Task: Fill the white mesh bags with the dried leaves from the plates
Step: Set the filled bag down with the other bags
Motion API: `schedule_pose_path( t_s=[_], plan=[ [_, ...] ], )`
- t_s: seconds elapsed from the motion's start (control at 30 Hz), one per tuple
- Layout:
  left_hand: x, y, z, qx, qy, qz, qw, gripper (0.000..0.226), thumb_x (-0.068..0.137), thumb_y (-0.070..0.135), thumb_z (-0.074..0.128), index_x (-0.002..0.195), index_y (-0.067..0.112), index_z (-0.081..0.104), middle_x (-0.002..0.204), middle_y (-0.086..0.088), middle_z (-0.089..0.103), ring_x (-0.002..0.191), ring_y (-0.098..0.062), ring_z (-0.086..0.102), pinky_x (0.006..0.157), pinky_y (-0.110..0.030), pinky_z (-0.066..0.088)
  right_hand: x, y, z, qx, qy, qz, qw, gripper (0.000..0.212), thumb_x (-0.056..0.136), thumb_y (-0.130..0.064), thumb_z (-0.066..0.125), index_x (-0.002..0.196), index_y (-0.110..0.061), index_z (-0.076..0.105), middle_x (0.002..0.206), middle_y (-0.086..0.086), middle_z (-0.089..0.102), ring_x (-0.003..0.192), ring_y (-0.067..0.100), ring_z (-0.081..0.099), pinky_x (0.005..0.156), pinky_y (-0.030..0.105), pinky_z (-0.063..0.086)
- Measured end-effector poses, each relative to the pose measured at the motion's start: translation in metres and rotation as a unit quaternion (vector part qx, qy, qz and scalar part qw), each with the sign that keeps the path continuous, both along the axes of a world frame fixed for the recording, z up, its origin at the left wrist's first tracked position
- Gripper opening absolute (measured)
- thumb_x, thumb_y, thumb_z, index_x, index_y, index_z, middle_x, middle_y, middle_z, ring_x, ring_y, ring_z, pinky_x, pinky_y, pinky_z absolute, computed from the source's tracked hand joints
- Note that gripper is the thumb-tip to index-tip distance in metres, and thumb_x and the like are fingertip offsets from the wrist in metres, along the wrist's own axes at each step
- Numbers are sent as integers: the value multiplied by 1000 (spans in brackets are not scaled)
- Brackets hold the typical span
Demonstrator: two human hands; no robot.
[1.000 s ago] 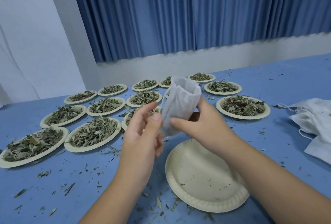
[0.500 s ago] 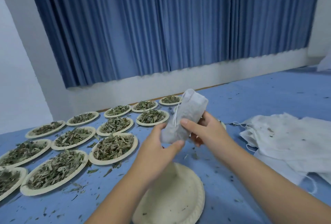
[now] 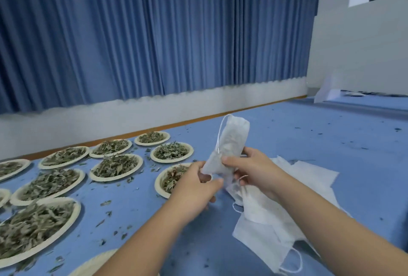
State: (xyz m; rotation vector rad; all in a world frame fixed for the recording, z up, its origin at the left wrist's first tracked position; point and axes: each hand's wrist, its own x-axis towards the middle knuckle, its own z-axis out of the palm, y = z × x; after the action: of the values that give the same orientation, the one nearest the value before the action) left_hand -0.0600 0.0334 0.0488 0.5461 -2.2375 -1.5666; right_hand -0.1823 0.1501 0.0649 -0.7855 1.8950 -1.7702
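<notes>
gripping low on the filled mesh bag [image 3: 229, 143] with the left hand [image 3: 194, 184], thumb and fingers pinched round the bottom end. clamped just above by the right hand [image 3: 254, 172], thumb across the front, fingers curled behind. held up off the blue table [image 3: 309, 138], tilted, top end looking drawn in, above the near edge of the pile of empty bags [image 3: 276, 205]. plump and rounded, so packed with leaf by the look of it. hanging down the left side, the drawstring [image 3: 218, 141], a thin loop running toward the right thumb.

likely light as anything, soft all through, brittle inside. no hard squeezing, or crumbs through the mesh. probably not slippery, cloth-like weave, easy to pinch. best taken round the belly with one hand and at the neck or string with the other; lifted by the loop alone, apt to swing. cinching the neck seemingly the step in hand.

further out, plates of dried leaves [image 3: 116, 166] in rows to the left, heaped, scraps scattered between. at the bottom edge, the rim of another plate [image 3: 97, 263], contents hard to tell.
</notes>
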Motion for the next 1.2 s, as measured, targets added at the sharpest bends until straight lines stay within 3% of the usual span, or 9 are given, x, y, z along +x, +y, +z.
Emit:
schedule_pose_path(
  t_s=[0.2,0.33,0.4,0.5,0.57,0.7,0.8,0.97,1.2],
  plan=[
    [-52,-35,1,20,-14,31,999,36,91,23,61,124,27,47,80,0,62,59,-17,60,49,-25,43,-119,-11,-12,13,-79,-145,986,22,84,-23,71,85,-4,61,54,6,50,39,16,42,39,22,39],
    [-70,-54,1,31,-14,29,999,31,94,22,57,123,28,48,76,0,61,63,-21,58,54,-29,44,-179,-29,-23,37,-144,-208,967,19,86,-17,70,82,-8,54,57,8,45,32,14,41,31,17,36],
    [-75,-61,2,33,-12,23,999,29,95,22,55,123,28,48,80,1,61,63,-21,59,55,-29,46,-200,-35,-18,-7,-155,-235,959,15,87,-9,66,98,-5,57,67,8,51,47,14,51,31,17,42],
    [-80,-72,3,40,6,31,999,26,96,21,56,120,27,50,86,-1,62,63,-20,60,56,-30,47,-223,-34,-12,-93,-169,-300,934,39,89,-3,61,127,1,49,106,13,58,71,20,60,39,19,51],
    [-80,-78,2,53,17,37,998,25,96,21,56,120,27,52,94,-6,64,64,-21,60,58,-31,47,-228,-33,-15,-63,-170,-328,927,46,90,-9,62,133,-3,45,123,14,53,89,26,64,41,25,53],
    [-71,-84,-5,66,27,48,996,22,97,19,55,118,26,55,113,-11,60,55,-11,62,51,-26,47,-222,-33,-25,-26,-159,-306,938,32,90,-9,62,120,-2,51,88,11,50,67,19,56,69,31,60],
    [-59,-84,-8,73,39,65,994,22,97,17,54,118,25,58,112,-9,59,51,-7,61,49,-23,46,-208,-29,-22,-17,-150,-285,947,20,90,-5,60,108,2,55,82,13,52,65,19,58,80,34,56],
    [-28,-75,-3,74,68,81,992,21,96,14,53,112,24,62,98,-3,64,51,-5,59,47,-18,46,-159,-26,-8,-5,-130,-223,966,7,91,-5,58,90,1,55,79,13,57,63,21,58,55,29,58],
    [32,-58,3,67,73,76,992,17,96,16,54,103,26,67,100,-4,67,57,-11,59,55,-26,45,-68,-26,0,76,-17,-105,991,7,90,-9,60,89,-3,61,81,12,61,56,20,54,54,27,52]
  ],
)
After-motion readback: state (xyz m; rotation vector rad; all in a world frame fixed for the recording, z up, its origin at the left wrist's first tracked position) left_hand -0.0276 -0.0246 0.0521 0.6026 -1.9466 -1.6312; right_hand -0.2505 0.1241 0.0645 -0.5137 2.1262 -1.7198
